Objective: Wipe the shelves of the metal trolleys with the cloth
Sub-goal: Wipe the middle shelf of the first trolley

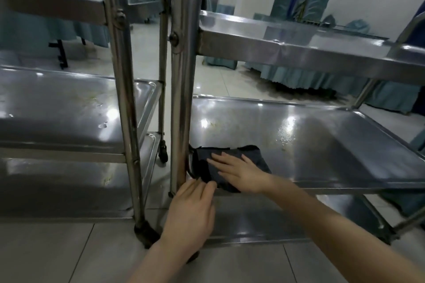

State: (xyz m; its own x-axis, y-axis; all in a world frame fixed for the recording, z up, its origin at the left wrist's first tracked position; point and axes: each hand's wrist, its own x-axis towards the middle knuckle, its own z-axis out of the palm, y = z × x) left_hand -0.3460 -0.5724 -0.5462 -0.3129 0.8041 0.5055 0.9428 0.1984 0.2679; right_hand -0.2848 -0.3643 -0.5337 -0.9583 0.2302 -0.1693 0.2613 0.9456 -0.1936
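Two hands sit at the near corner. My left hand (190, 204) is open, fingertips touching the cloth (202, 165); my right hand (239, 172) presses it flat, gripping nothing. I judge this mid-wipe, and next I'd sweep outward across the speckled shelf (333, 156).

A dark cloth (201, 167) lies on the middle shelf (322, 140) of the right trolley (182, 76), lower centre of frame; the left trolley (122, 76) stands alongside on pale floor tiles (69, 257).

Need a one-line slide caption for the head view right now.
Right hand presses a dark cloth on the middle trolley shelf; left hand touches the cloth's edge.
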